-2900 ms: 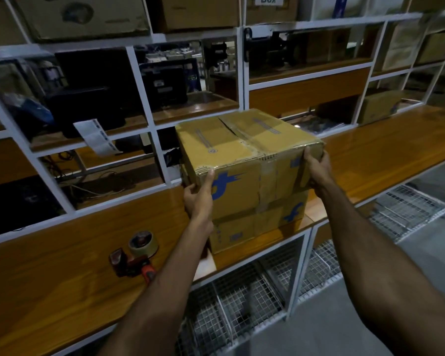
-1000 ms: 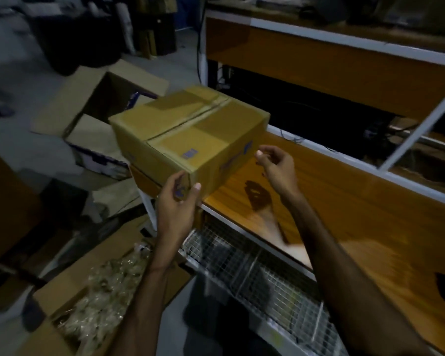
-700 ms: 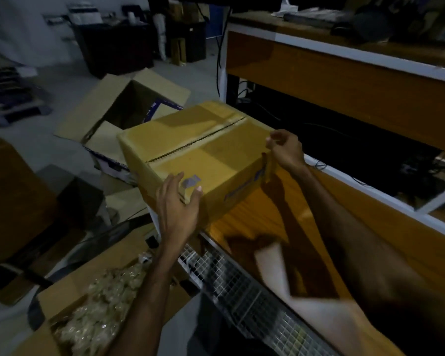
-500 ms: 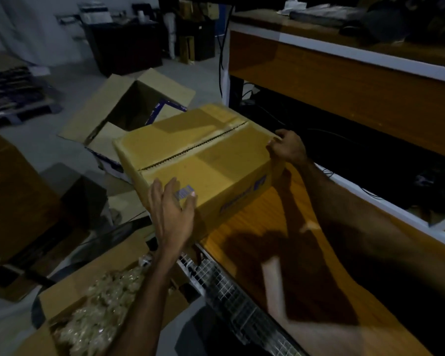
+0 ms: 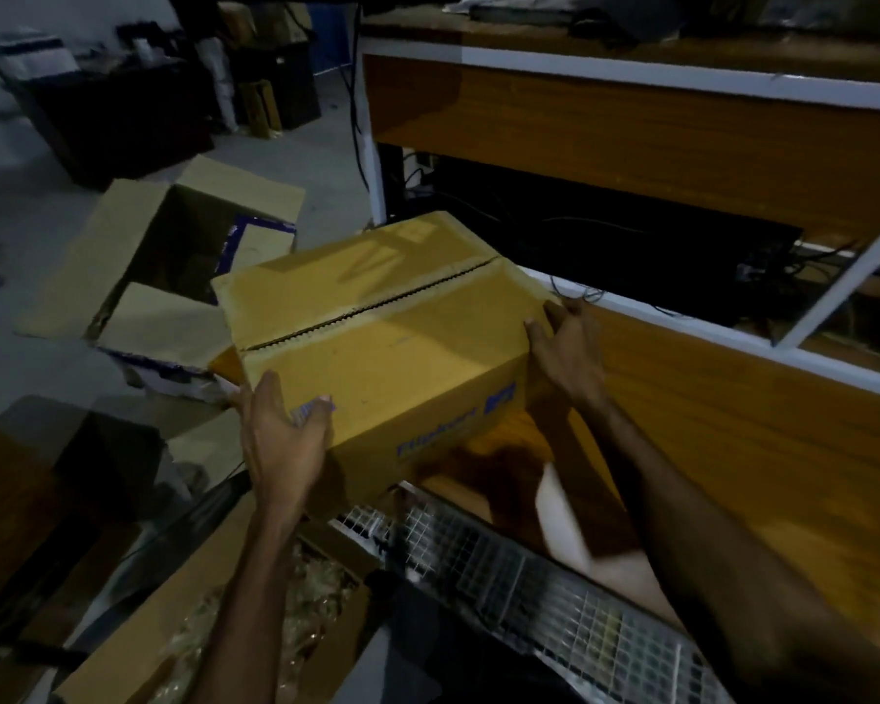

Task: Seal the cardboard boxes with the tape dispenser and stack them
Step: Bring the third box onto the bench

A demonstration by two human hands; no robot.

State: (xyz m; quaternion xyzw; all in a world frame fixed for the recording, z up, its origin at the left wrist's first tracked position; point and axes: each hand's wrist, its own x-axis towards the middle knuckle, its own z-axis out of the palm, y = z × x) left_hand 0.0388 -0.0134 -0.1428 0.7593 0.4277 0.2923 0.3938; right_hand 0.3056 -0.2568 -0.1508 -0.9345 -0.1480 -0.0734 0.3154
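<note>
Hands gripping a cardboard box at a bench end

Cardboard box [image 5: 387, 343], top seam untaped, sits at the left end of a wooden bench [image 5: 732, 398]. Left hand [image 5: 280, 439] clasps its near corner; right hand [image 5: 565, 353] curls around its right edge.

Both forearms bare — no sleeves; left hand [image 5: 280, 439] — right hand [image 5: 567, 355] ungloved.

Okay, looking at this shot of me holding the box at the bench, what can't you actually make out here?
Head view, the only one:
- Cardboard box: whether its top seam is taped; dim light.
- Blue print on its side: blurred, unreadable.
- Left hand and right hand: fingers behind the box hidden.
- Open box on the floor: inside too dark.
- Tape dispenser: not in frame.
</note>
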